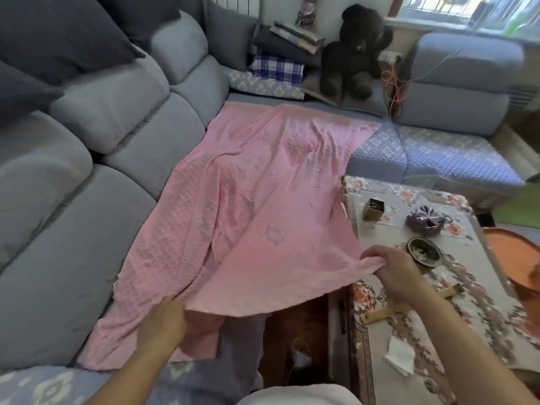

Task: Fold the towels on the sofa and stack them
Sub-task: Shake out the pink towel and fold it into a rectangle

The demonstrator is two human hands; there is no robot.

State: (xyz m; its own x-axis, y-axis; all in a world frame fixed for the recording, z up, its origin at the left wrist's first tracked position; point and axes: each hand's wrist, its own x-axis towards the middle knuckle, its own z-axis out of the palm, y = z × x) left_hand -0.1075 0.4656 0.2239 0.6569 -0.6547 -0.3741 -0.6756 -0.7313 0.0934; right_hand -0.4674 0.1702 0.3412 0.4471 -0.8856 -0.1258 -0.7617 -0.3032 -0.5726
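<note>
A large pink towel (248,206) with a woven diamond pattern lies spread over the seat of the grey sofa (87,182), reaching from the far corner to the near edge. Its near edge is lifted off the seat. My left hand (162,323) grips that edge at the lower left. My right hand (391,267) pinches the near right corner above the coffee table's edge. The towel sags between both hands. A purple-grey cloth (239,340) shows under the lifted edge.
A coffee table (380,331) with a floral cover stands at the right, holding a small tin (373,209), a purple bundle (426,221), a dark dish (423,252) and a white paper (400,359). Folded cloths (277,67) and a dark teddy bear (356,51) sit in the sofa's far corner.
</note>
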